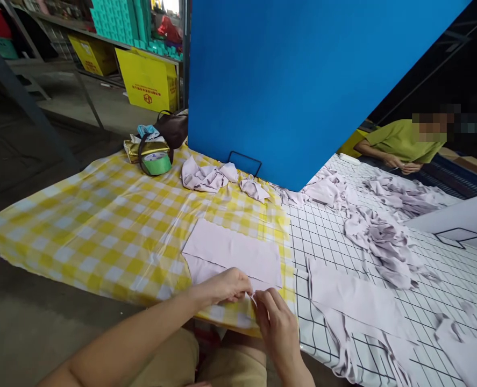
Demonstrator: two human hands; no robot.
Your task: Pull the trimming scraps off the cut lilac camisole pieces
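Observation:
A pale lilac fabric piece (234, 247) lies flat and folded on the yellow checked tablecloth (113, 209), close to the table's front edge. My left hand (232, 285) is closed, its fingertips pinching a narrow bit of that fabric at the near right corner. Just to the right, my right hand (276, 317) also pinches the fabric, with its fingertips almost meeting the left ones. The small part between the fingers is mostly hidden. Another lilac piece (359, 295) with hanging strips rests on the white grid cloth (314, 231) to the right.
A large blue board (286, 91) stands across the table. Crumpled lilac fabric (383, 242) lies in heaps on the right. A green tape roll (156, 163) and a dark bag (172, 129) sit at the back left. A co-worker (403, 142) sits at the far right. Yellow boxes (147, 80) stand behind.

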